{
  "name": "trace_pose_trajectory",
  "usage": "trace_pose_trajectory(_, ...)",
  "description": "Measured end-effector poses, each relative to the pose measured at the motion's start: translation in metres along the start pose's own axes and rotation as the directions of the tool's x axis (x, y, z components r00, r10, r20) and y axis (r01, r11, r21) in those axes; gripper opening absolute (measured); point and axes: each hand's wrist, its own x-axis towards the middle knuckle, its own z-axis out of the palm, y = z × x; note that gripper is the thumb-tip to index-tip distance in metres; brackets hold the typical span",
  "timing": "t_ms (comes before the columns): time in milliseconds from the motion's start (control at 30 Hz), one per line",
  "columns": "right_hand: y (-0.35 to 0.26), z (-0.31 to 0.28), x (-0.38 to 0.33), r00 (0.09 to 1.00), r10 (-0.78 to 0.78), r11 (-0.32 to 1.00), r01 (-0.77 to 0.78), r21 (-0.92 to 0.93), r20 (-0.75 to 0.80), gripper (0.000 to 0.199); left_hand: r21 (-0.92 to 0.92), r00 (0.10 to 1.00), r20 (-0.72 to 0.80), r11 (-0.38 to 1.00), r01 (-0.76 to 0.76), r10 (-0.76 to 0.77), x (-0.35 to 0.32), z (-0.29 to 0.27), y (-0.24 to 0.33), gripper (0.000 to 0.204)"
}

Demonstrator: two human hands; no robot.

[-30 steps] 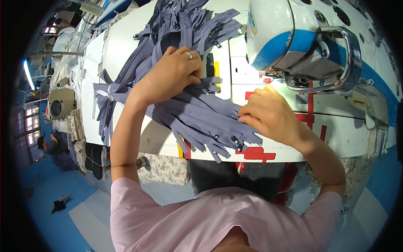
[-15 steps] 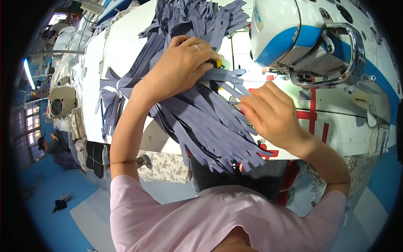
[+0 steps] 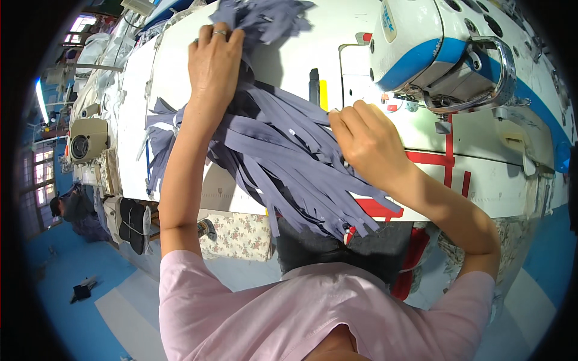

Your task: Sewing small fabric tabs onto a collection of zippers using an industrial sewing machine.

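Note:
A big bundle of grey-blue zippers (image 3: 283, 141) lies across the white table, its loose ends fanned toward me and over the front edge. At the far side, my left hand (image 3: 214, 66) is closed over part of the bundle, its fingertips hidden among the strips. To the right, my right hand (image 3: 370, 141) has thumb and fingers pinched together on a zipper end at the bundle's right edge. Beyond the left hand is a bunched pile of zippers (image 3: 265, 21), blurred. A white tie gathers the bundle's left end, next to my left forearm.
A white and blue sewing machine (image 3: 409, 45) stands at the right, with a chrome bar in front. Red tape (image 3: 430, 158) marks the table (image 3: 494, 189). A black and yellow cutter (image 3: 319, 90) lies beyond the bundle. Another person (image 3: 78, 207) is far left.
My left hand has moved away and left, and the far pile has shifted with it. The cutter and table behind are uncovered. My right hand has moved slightly left and away.

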Motion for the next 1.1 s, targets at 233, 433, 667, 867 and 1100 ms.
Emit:
trace_pose_trajectory(233,0.002,-0.025,-0.01,0.985,-0.063,0.997,0.054,-0.057,-0.159,0.017,-0.177,0.948,-0.213,0.945,-0.275,0.236,0.01,-0.013,0.022,0.041)
trace_pose_trajectory(433,-0.003,-0.025,-0.016,0.997,0.07,0.986,-0.075,0.147,0.042,0.03,-0.593,0.897,0.06,0.739,-0.321,0.437,-0.009,-0.064,0.048,0.011)
trace_pose_trajectory(667,-0.003,-0.014,-0.003,0.981,0.195,0.979,-0.196,0.061,0.024,0.025,-0.692,0.794,0.23,0.668,-0.273,0.562,-0.045,-0.087,0.017,0.013)
trace_pose_trajectory(867,0.005,-0.011,-0.002,0.997,0.062,0.993,-0.057,0.099,-0.045,0.019,-0.663,0.874,0.128,0.696,-0.276,0.469,-0.058,-0.082,0.017,0.01)
trace_pose_trajectory(1100,-0.004,-0.041,-0.023,0.976,0.138,0.958,-0.175,0.228,0.169,0.017,-0.535,0.955,-0.034,0.802,-0.265,0.293,-0.054,-0.051,0.081,0.023)
